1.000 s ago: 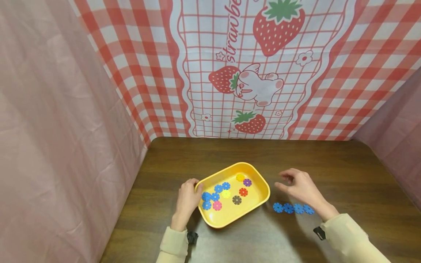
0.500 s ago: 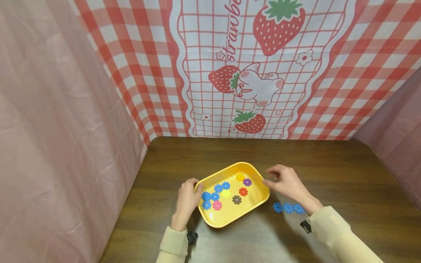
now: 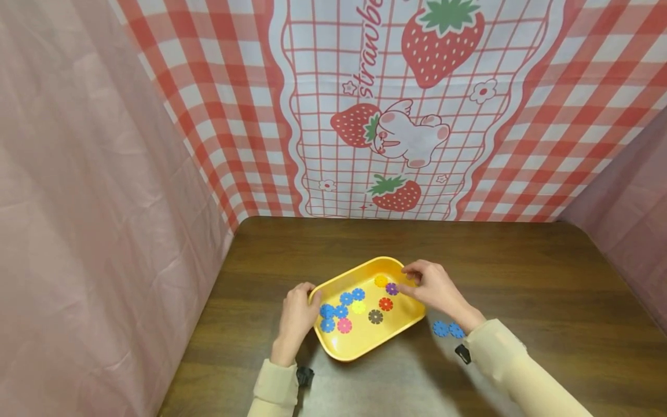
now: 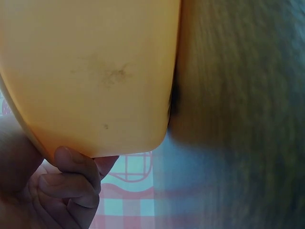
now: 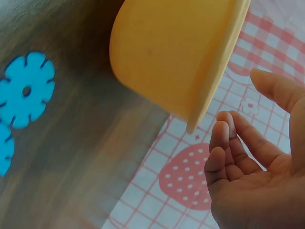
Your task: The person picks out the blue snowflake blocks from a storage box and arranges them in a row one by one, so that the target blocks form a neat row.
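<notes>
A yellow plastic tray (image 3: 359,352) stands aslant on the table. My left hand (image 3: 299,315) grips its left end; the left wrist view shows curled fingers (image 4: 74,183) against the outside of the rim. My right hand (image 3: 436,289) reaches over the tray's right end, thumb and fingers apart and nothing between them in the right wrist view. Inside lie notched snowflake discs: several blue discs (image 3: 341,311), a pink disc (image 3: 344,325), a pale yellow disc (image 3: 358,307), a dark grey disc (image 3: 375,317), a red disc (image 3: 385,304), a purple disc (image 3: 392,288) and a deeper yellow disc (image 3: 381,281).
Two blue discs (image 3: 440,329) show on the wooden table (image 3: 563,301) right of the tray; my right forearm covers the spot beside them. A strawberry-print cloth (image 3: 396,145) hangs behind the table, with a pink curtain (image 3: 104,231) on the left.
My right hand has moved left from beside the tray to over its right end. My right sleeve now hides part of the blue disc row. The left hand and tray have stayed put.
</notes>
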The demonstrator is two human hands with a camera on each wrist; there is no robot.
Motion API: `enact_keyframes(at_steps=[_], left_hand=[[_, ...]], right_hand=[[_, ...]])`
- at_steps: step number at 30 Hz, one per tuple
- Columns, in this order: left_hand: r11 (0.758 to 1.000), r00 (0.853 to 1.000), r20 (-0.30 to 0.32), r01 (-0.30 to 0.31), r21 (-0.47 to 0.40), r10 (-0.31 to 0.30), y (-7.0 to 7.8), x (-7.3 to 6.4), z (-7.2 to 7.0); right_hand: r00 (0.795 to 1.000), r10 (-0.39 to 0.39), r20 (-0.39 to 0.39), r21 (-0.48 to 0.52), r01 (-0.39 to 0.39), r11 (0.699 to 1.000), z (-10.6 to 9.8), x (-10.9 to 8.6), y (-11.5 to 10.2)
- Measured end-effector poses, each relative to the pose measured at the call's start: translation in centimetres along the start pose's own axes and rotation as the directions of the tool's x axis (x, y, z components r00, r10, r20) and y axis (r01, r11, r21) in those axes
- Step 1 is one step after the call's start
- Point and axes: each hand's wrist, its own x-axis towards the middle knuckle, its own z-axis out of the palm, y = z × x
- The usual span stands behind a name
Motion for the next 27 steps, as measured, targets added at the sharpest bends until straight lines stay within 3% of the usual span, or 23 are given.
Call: enact_keyframes(at_steps=[7, 15, 27], left_hand=[[0.999, 0.998, -0.039, -0.041, 0.01, 0.041, -0.1, 0.0, 0.1], [1.0, 1.0, -0.021, -0.02, 0.009, 0.021, -0.2, 0.1, 0.1], [1.0, 1.0, -0.014, -0.009, 0.014, 0.009, -0.1, 0.0, 0.0]], right_hand=[[1.0, 0.007, 0.02, 0.039, -0.008, 0.999, 1.3, 0.7, -0.5], [0.997, 0.046, 0.066, 0.088, -0.052, 0.995, 3.1, 1.6, -1.0], [0.994, 0.041, 0.1, 0.09, -0.05, 0.995, 5.3, 2.6, -1.7]])
